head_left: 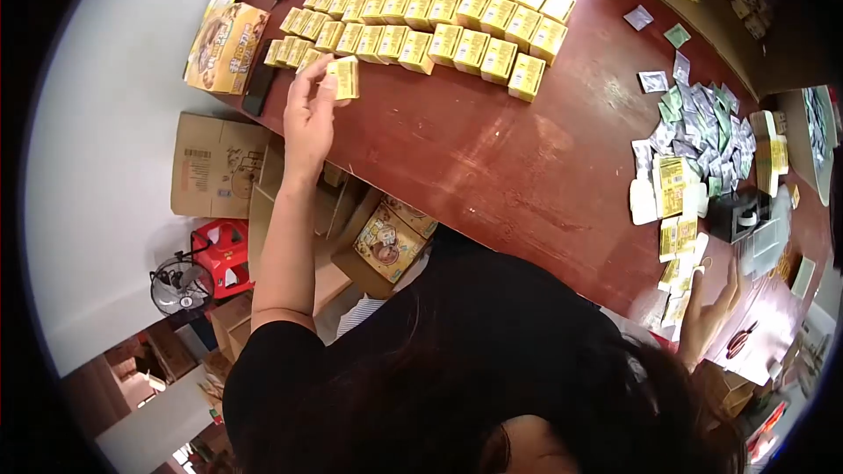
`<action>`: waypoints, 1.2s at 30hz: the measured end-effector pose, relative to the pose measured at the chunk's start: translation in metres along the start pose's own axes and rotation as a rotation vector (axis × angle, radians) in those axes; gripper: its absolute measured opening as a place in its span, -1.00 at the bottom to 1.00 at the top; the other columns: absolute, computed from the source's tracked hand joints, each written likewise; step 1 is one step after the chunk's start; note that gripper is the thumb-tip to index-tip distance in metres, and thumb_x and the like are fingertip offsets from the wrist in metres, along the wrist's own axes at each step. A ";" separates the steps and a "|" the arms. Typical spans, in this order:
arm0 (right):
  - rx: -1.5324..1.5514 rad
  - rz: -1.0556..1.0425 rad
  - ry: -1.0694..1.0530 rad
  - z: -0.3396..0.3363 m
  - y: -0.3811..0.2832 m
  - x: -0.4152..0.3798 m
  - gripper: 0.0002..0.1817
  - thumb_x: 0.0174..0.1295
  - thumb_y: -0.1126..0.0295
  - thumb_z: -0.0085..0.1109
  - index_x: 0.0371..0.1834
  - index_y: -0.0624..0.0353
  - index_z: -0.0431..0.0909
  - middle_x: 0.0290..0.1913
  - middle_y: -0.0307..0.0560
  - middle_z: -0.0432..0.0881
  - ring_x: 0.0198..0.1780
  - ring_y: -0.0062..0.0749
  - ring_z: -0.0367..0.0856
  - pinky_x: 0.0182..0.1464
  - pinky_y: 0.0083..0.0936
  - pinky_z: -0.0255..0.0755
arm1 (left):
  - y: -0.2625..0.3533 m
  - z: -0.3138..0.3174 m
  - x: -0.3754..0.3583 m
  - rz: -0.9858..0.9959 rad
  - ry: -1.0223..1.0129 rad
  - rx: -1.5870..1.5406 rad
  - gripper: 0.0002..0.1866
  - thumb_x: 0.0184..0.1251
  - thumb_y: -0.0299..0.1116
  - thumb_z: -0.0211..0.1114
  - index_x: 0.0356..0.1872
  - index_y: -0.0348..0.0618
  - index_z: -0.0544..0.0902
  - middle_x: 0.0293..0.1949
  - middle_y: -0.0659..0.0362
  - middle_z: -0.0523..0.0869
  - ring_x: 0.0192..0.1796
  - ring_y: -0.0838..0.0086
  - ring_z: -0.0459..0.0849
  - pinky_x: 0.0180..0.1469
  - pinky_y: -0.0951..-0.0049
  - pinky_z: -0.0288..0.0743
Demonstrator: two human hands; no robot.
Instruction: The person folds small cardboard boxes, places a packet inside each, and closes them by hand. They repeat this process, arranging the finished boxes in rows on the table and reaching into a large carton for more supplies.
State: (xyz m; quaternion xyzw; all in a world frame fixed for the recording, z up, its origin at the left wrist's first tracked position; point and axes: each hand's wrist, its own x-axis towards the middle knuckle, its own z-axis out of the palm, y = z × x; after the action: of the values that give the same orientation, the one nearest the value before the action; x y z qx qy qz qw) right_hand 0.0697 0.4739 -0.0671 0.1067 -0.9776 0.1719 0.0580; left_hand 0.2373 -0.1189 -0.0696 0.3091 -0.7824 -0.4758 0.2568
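At the left part of the red table, my left hand [311, 114] holds a small yellow box [343, 78] between thumb and fingers, beside the near edge of several rows of similar yellow boxes [421, 9]. My right hand [709, 307] is at the lower right with its fingers apart and nothing visible in it. It is near flat yellow cartons [677, 237] and a black tape dispenser [736, 215]. Beyond them lies a heap of small silver and green sachets [702, 127].
The red table [492, 167] has its front edge close to my body. An open cardboard box [702, 26] stands at the upper right. A printed carton [226, 48] and a black object [258, 88] are at the left edge. Cartons [386, 241] and a fan [182, 283] are below.
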 end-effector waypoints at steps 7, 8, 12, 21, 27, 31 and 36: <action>-0.165 0.222 -0.240 0.038 0.072 -0.032 -0.01 0.14 0.00 0.54 0.56 0.14 0.24 0.28 0.20 0.51 0.34 0.16 0.42 0.41 0.02 0.24 | -0.068 -0.027 0.023 -0.126 0.155 0.127 -0.64 0.58 -0.14 0.28 0.03 -0.30 0.60 -0.12 0.07 0.76 -0.22 0.48 0.79 -0.16 0.45 0.66; -0.061 0.190 -0.190 0.029 0.047 -0.026 -0.12 0.15 0.11 0.53 0.49 0.21 0.32 0.08 0.14 0.60 0.16 0.06 0.53 0.27 -0.04 0.36 | -0.069 -0.025 0.026 -0.027 0.217 0.286 -0.62 0.58 -0.11 0.27 0.03 -0.30 0.60 -0.17 0.06 0.77 -0.26 0.47 0.80 -0.17 0.44 0.65; 0.059 0.289 -0.177 0.025 0.020 -0.026 -0.34 0.24 0.30 0.45 0.41 0.22 0.46 -0.06 0.07 0.63 -0.04 -0.15 0.61 0.06 -0.24 0.50 | -0.053 -0.005 0.025 -0.067 0.313 0.563 -0.63 0.60 -0.06 0.21 0.00 -0.23 0.61 -0.24 0.03 0.78 -0.25 0.23 0.78 -0.14 0.22 0.60; -0.037 0.223 -0.137 0.027 0.014 -0.035 -0.42 0.34 0.15 0.36 0.37 0.11 0.50 0.15 0.10 0.57 0.14 -0.08 0.57 0.24 -0.16 0.43 | -0.013 -0.043 0.048 0.576 -0.172 1.112 -0.27 -0.07 -0.08 0.68 0.22 0.08 0.62 0.19 0.14 0.50 0.26 0.07 0.44 0.34 0.06 0.30; 0.023 0.317 -0.102 0.036 0.043 -0.036 -0.37 0.27 0.16 0.45 0.35 0.19 0.51 0.18 0.15 0.58 0.10 -0.05 0.64 0.18 -0.18 0.51 | -0.020 -0.055 0.078 0.608 -0.348 1.039 -0.32 -0.06 -0.22 0.66 0.15 -0.02 0.58 0.16 0.11 0.55 0.26 0.08 0.45 0.31 0.11 0.32; 0.109 0.308 -0.131 0.032 0.041 -0.033 -0.51 0.15 0.30 0.49 0.13 0.26 0.63 -0.10 0.09 0.73 -0.06 -0.13 0.71 0.04 -0.22 0.56 | -0.020 -0.053 0.080 0.606 -0.391 1.024 -0.31 -0.13 -0.30 0.68 0.12 -0.03 0.59 0.13 0.07 0.58 0.24 0.03 0.47 0.29 0.11 0.36; 0.101 0.327 -0.145 0.016 0.017 -0.027 -0.50 0.10 0.17 0.51 -0.02 0.30 0.63 -0.23 0.12 0.72 -0.17 -0.05 0.72 -0.09 -0.21 0.55 | -0.036 -0.062 0.089 0.663 -0.370 1.082 -0.34 -0.12 -0.31 0.70 0.08 -0.12 0.58 0.08 0.03 0.56 0.19 -0.02 0.50 0.23 0.05 0.38</action>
State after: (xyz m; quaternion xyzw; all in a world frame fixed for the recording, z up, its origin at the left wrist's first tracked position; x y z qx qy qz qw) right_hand 0.0907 0.4894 -0.0918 -0.0386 -0.9736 0.2200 -0.0469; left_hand 0.2289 -0.2331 -0.0670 0.0502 -0.9960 0.0435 0.0594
